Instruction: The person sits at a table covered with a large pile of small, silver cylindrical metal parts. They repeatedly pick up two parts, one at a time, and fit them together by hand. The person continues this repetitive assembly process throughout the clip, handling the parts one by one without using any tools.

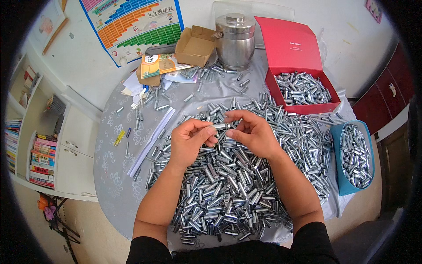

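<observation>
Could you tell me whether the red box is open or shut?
Open: the red box has its lid standing up behind, and metal tubes show inside.

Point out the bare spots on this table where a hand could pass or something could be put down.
The widest bare patch of the table lies on the left, between the white strip and the table's left edge, down to the near rim. It holds only a yellow clip and a few stray tubes. The middle is crowded: the tube pile runs from the hands to the red box and blue basket.
</observation>
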A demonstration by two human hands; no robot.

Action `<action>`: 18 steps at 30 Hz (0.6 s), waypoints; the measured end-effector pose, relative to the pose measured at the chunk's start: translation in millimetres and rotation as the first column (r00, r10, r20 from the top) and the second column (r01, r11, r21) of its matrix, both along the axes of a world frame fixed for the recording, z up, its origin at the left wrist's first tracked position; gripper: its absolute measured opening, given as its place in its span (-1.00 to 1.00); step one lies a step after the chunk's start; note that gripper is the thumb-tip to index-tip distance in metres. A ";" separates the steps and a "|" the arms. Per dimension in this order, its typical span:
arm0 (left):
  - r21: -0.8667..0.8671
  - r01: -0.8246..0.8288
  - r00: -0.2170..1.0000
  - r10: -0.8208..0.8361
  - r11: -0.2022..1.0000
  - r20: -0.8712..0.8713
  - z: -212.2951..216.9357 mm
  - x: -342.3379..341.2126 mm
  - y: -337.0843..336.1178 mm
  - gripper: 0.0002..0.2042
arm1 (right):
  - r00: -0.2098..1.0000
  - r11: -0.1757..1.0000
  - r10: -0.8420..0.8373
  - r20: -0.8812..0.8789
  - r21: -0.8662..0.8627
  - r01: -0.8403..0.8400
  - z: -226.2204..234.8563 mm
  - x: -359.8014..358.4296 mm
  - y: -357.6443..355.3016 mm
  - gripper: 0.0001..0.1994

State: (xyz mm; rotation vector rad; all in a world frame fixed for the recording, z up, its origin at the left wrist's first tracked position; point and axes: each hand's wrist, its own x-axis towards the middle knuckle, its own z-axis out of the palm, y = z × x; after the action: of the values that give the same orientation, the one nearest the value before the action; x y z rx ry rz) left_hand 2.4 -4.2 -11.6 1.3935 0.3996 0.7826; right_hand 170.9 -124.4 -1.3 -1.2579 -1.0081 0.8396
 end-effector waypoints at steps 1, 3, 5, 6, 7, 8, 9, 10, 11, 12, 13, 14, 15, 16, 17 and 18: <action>0.003 0.005 1.000 -0.005 1.000 -0.003 0.4 0.9 -0.2 -0.89 | 1.000 1.000 -0.016 -0.002 0.017 0.016 2.1 -1.0 -0.9 -0.78; 0.009 0.014 1.000 -0.014 1.000 -0.010 1.3 2.6 -0.4 -0.89 | 1.000 0.999 0.009 0.017 -0.033 -0.009 -4.5 5.7 -1.7 -0.75; 0.014 0.009 1.000 -0.009 1.000 -0.007 -0.4 0.8 1.0 -0.90 | 1.000 0.999 0.014 0.026 -0.032 -0.013 -7.0 5.1 0.7 -0.73; 0.016 0.007 1.000 -0.007 1.000 -0.005 -1.3 0.0 1.7 -0.90 | 1.000 1.000 -0.004 0.030 -0.006 0.004 -3.8 1.6 1.2 -0.74; 0.017 0.006 1.000 -0.006 1.000 -0.006 -0.8 0.5 1.4 -0.90 | 0.999 0.999 -0.027 0.036 0.020 0.027 -0.6 0.1 0.2 -0.74; 0.019 0.005 1.000 -0.005 1.000 -0.006 -0.3 0.9 1.0 -0.90 | 0.999 1.000 -0.003 0.047 -0.018 0.004 -0.8 2.4 -0.4 -0.74; 0.021 0.004 1.000 -0.003 1.000 -0.006 0.3 1.5 0.6 -0.90 | 0.998 0.998 0.022 0.057 -0.057 -0.018 -1.9 6.4 -1.0 -0.74; 0.022 0.001 1.000 -0.001 1.000 -0.010 -0.4 1.1 0.9 -0.89 | 0.997 0.994 0.051 0.063 -0.095 -0.045 -3.7 8.3 -0.5 -0.74; 0.023 -0.001 1.000 0.002 1.000 -0.014 -1.1 0.8 1.3 -0.89 | 0.996 0.997 0.048 0.074 -0.072 -0.043 -4.5 8.1 -0.7 -0.75; 0.025 -0.004 1.000 0.004 1.000 -0.018 -1.6 0.4 1.5 -0.89 | 0.995 0.998 0.045 0.085 -0.048 -0.041 -5.5 7.3 -1.1 -0.76; 0.020 0.000 1.000 0.000 1.000 -0.014 -1.1 0.6 1.3 -0.89 | 0.994 0.999 0.039 0.097 -0.025 -0.037 -5.9 7.2 -1.6 -0.77; 0.014 0.003 1.000 -0.003 1.000 -0.009 0.3 0.6 0.8 -0.89 | 0.998 0.998 0.032 0.061 -0.047 -0.029 -3.8 5.8 -1.4 -0.78; 0.009 0.006 1.000 -0.006 1.000 -0.005 0.8 0.6 0.6 -0.89 | 0.999 0.997 0.024 0.025 -0.069 -0.022 0.3 3.0 -0.9 -0.79; 0.015 0.010 1.000 -0.010 1.000 -0.010 0.8 0.8 0.4 -0.89 | 1.000 0.996 0.014 -0.010 -0.090 -0.015 3.0 1.4 -1.0 -0.79; 0.020 0.014 1.000 -0.014 1.000 -0.016 0.6 1.0 0.3 -0.89 | 1.000 0.998 0.017 -0.007 -0.067 -0.018 0.6 2.1 -0.6 -0.79; 0.026 0.018 1.000 -0.018 1.000 -0.021 0.3 1.1 0.3 -0.89 | 1.000 0.999 0.020 -0.004 -0.044 -0.020 -4.4 3.6 0.6 -0.79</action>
State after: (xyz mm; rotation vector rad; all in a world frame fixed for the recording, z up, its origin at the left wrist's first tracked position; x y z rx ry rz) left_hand 3.5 -4.0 -11.3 1.4286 0.3941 0.7613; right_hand 174.5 -123.8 -5.6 -1.2853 -1.0056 0.8836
